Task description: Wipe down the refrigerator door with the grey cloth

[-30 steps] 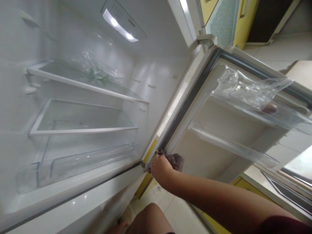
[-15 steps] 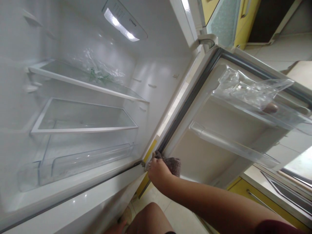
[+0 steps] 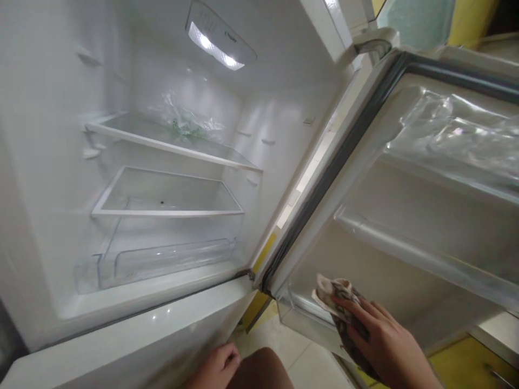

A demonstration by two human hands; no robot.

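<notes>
Near the clear bottom bin of the open refrigerator door, the right hand grips a crumpled brown-and-white cloth in its fingers; beside the knee, the left hand curls into a loose fist, below the transparent crisper drawer.

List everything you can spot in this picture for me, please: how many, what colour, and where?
fridge: one, white, left, open
lamp: one, glowing white, fridge ceiling
shelves: two, clear with white edges, inside fridge
plastic bag: one, clear with green marks, upper shelf
drawer: one, clear, below shelves
door: one, whitish, right, open
seal: one, dark grey, around door edge
door racks: three, clear, inside door
crumpled plastic: count unclear, clear, top rack
cabinets: at least two, yellow, right
floor: pale tiles, bottom
cloth: one, brown and whitish, right hand
knee: one, bottom centre
hands: two, left hand curled beside knee, right gripping cloth
</notes>
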